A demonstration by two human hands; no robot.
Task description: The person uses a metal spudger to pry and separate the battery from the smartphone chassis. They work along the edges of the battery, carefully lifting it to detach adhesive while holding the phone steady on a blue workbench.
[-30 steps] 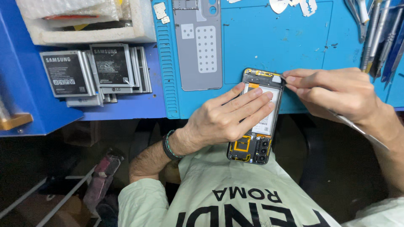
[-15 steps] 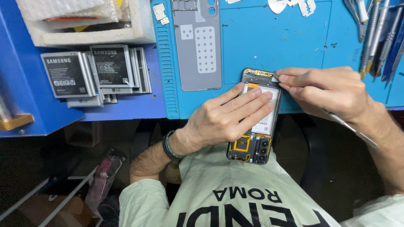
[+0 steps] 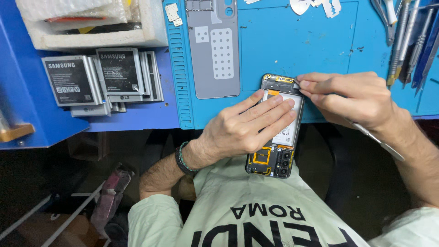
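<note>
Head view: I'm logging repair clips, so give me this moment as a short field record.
left hand: fingers flat on the opened phone, pinning it
right hand: pinches a thin metal pry tool, tip at the phone's far corner
phone: back off, battery exposed, overhanging the blue mat edge
beside: grey back cover, stacked batteries

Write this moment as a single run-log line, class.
left hand: flat on opened phone | right hand: metal tool tip at phone's far edge | grey back cover: on blue mat
</note>
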